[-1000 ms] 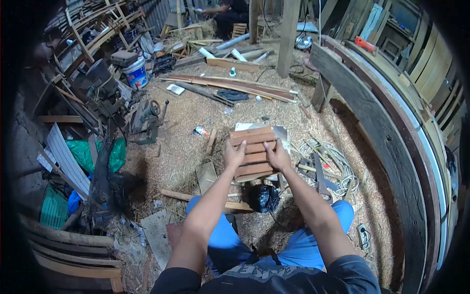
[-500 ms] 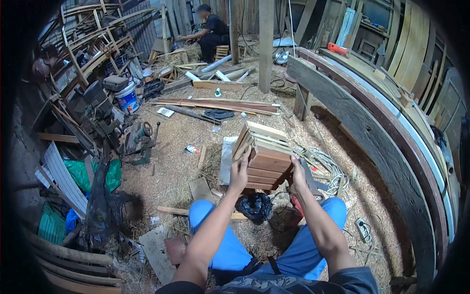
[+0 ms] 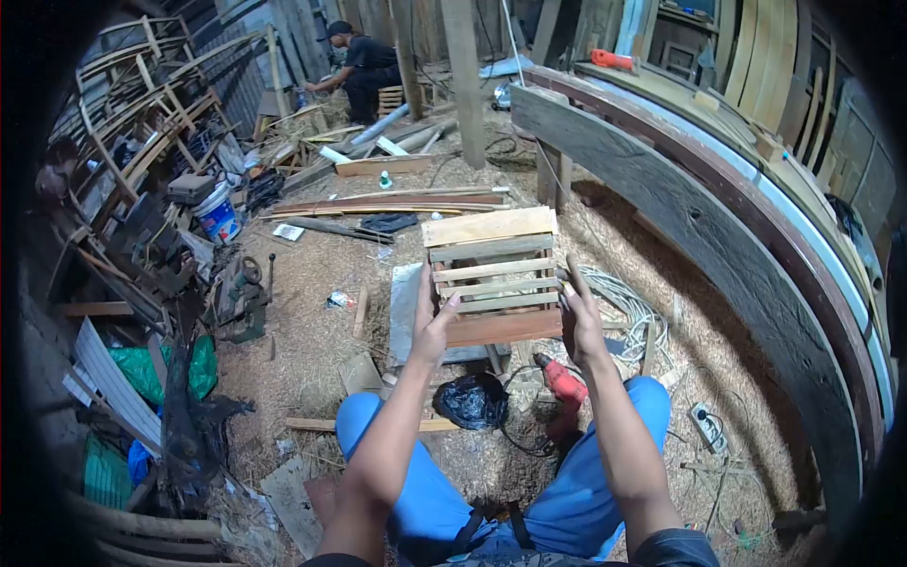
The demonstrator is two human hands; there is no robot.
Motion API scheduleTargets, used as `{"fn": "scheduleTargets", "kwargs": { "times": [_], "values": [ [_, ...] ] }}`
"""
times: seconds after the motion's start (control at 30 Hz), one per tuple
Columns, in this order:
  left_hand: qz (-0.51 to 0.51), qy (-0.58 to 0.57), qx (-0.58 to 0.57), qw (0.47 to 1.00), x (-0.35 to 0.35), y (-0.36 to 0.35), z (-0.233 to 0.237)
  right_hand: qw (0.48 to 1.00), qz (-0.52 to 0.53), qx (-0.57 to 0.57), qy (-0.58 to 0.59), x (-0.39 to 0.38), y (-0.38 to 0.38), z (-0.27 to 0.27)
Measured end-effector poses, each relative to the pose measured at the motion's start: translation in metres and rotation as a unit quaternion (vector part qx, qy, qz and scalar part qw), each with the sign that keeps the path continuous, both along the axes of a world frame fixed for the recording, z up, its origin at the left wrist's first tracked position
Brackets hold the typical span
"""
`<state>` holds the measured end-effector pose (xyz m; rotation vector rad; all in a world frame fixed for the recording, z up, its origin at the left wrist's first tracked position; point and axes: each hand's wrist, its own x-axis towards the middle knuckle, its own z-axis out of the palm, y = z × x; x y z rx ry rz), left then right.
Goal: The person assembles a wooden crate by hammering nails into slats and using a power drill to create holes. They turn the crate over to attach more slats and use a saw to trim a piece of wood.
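Note:
A small slatted wooden crate (image 3: pixel 496 274) is held up in front of me between both hands. Its pale slats face me with gaps between them, and a reddish board runs along the near edge. My left hand (image 3: pixel 433 326) grips its left side, thumb over the slats. On the opposite side my right hand (image 3: pixel 582 317) is closed around the edge. Below the crate, a red power drill (image 3: pixel 564 383) lies on the ground by my right knee, beside a black plastic bag (image 3: pixel 471 402).
A long thick timber beam (image 3: pixel 680 213) curves along the right. Coiled cable (image 3: pixel 628 302) and a power strip (image 3: pixel 707 427) lie on the shavings. Planks (image 3: pixel 378 205) are stacked ahead, a paint bucket (image 3: pixel 217 213) stands left, and another person (image 3: pixel 364 71) sits at the back.
The crate has been turned so that its slatted face is now toward me instead of its reddish side. The drill shows more fully, and my view has shifted slightly right.

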<state>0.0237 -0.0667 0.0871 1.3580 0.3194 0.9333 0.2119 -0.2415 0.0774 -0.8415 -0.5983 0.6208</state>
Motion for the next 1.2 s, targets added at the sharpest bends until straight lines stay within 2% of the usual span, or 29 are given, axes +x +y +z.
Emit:
{"fn": "scheduleTargets", "kwargs": {
  "times": [0.03, 0.1, 0.17, 0.3, 0.4, 0.57, 0.63, 0.67, 0.77, 0.83, 0.87, 0.9, 0.97, 1.0, 1.1, 1.13, 1.17, 1.2],
  "values": [
    [-0.002, 0.002, 0.036, 0.999, 0.002, 0.000, -0.003, 1.000, -0.004, -0.001, 0.004, 0.008, 0.001, -0.011],
    [0.011, 0.010, 0.042, 0.999, 0.007, 0.000, -0.009, 0.971, -0.071, -0.120, -0.196, 0.019, 0.010, -0.027],
    [0.025, 0.005, 0.054, 0.998, 0.010, 0.001, -0.010, 0.981, -0.053, -0.095, -0.162, 0.020, 0.014, -0.027],
    [0.029, 0.016, 0.024, 0.999, 0.012, -0.006, 0.000, 0.975, -0.069, -0.116, -0.179, 0.018, 0.019, -0.023],
    [0.051, 0.037, 0.062, 0.996, 0.014, -0.002, -0.010, 0.965, -0.087, -0.127, -0.214, 0.018, 0.022, -0.028],
    [0.045, 0.062, 0.143, 0.987, 0.011, 0.005, -0.013, 0.983, -0.051, -0.102, -0.145, 0.018, 0.018, -0.031],
    [0.033, 0.076, 0.159, 0.984, 0.008, 0.001, -0.007, 0.992, -0.052, -0.112, -0.037, 0.021, 0.014, -0.035],
    [0.001, 0.047, 0.178, 0.983, 0.009, 0.002, -0.008, 0.990, 0.020, -0.135, 0.043, 0.024, 0.004, -0.037],
    [-0.047, -0.026, 0.168, 0.984, 0.009, -0.010, 0.005, 0.994, -0.016, -0.080, 0.073, 0.010, 0.003, -0.028],
    [-0.052, -0.096, 0.118, 0.987, 0.007, -0.012, 0.010, 0.996, -0.012, -0.070, 0.061, 0.005, -0.001, -0.019],
    [-0.022, -0.044, 0.152, 0.987, 0.001, -0.007, 0.006, 0.996, -0.016, -0.072, 0.048, 0.002, -0.004, -0.015],
    [-0.019, -0.046, 0.153, 0.987, 0.000, 0.001, -0.005, 0.996, -0.019, -0.074, 0.035, -0.003, -0.006, -0.010],
    [0.018, -0.014, 0.118, 0.993, -0.001, 0.014, -0.028, 0.994, -0.042, -0.082, 0.062, 0.000, -0.005, -0.019],
    [0.011, -0.046, 0.108, 0.993, -0.003, -0.003, -0.003, 0.991, -0.025, -0.107, 0.074, 0.001, -0.009, -0.017],
    [-0.021, -0.028, 0.109, 0.993, -0.010, 0.013, -0.014, 0.982, -0.031, -0.151, 0.112, 0.009, -0.012, -0.017],
    [-0.035, -0.058, 0.050, 0.996, -0.014, 0.013, -0.012, 0.988, 0.004, -0.139, 0.062, 0.007, -0.016, -0.009],
    [-0.034, -0.057, 0.049, 0.997, -0.016, 0.012, -0.012, 0.991, 0.040, -0.128, 0.012, 0.006, -0.019, -0.005],
    [-0.025, -0.055, -0.020, 0.998, -0.018, 0.004, 0.002, 0.995, 0.037, -0.094, 0.011, 0.005, -0.015, -0.013]
  ]
}}
